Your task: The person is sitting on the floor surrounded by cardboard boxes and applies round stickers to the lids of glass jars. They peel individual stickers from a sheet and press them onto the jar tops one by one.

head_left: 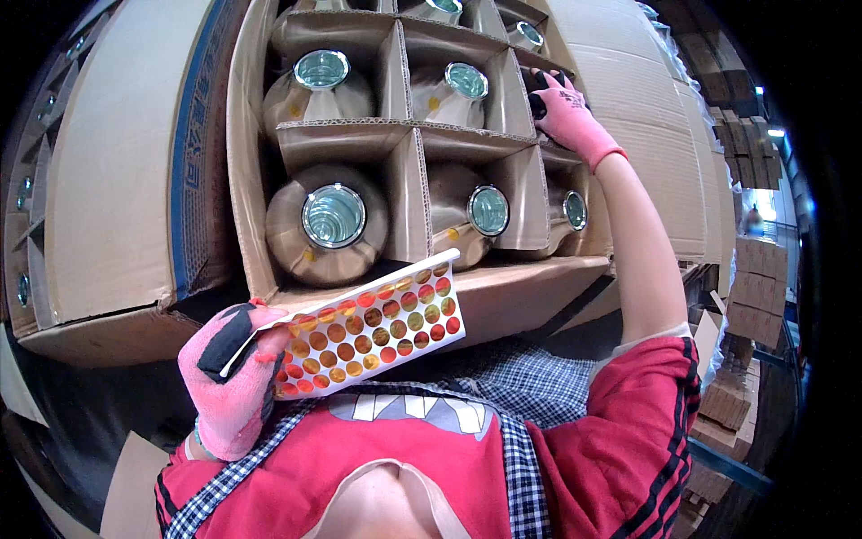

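Observation:
My left hand (232,377), in a pink glove with black patches, pinches the left end of a white sheet (377,337) of round, shiny gold and red stickers. The sheet slants up to the right, below the open carton (431,301). My right hand (567,115), also in a pink glove, reaches into a right-side compartment. Its dark-tipped fingers curl down there, and the hand covers what they touch. Rounded glass vessels with wide rims stand in the other compartments, including one at the front left (334,216). Small yellow spots show on several vessels.
Cardboard dividers (409,135) separate the vessels. Carton flaps spread to the left (117,162) and right (642,135). Another carton with glassware (25,193) stands at the far left. Stacked flat cardboard (759,283) and a blue rail (732,467) lie to the right.

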### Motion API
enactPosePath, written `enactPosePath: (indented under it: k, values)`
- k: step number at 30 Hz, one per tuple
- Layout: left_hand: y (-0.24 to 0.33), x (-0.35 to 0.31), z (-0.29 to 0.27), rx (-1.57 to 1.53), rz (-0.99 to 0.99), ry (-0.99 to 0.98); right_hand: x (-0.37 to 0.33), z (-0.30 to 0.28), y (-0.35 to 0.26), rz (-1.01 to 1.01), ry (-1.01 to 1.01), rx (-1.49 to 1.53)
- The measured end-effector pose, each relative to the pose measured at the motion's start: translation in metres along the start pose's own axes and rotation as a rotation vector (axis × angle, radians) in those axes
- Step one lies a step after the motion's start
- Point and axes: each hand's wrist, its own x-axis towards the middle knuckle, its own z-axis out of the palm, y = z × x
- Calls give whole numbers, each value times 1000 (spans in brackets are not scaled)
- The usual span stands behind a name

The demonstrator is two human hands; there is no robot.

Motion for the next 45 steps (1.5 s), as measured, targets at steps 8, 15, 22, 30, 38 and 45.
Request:
enactPosePath:
  k: [8,15,22,30,38,45]
  values:
    - [5,6,0,46,15,-34,-13,-40,-2,113,462,156]
    - [6,3,-5,29,39,-51,-91,-147,-137,-311,310,955]
    - [16,1,-15,46,239,-160,-100,-173,-211,-587,1,733]
    - [15,12,-9,-12,265,-78,-91,-176,-221,-521,9,795]
    - [9,16,-12,112,339,-129,-90,-161,-225,-472,-8,853]
    - [9,17,-12,55,321,-144,-88,-164,-224,-555,22,825]
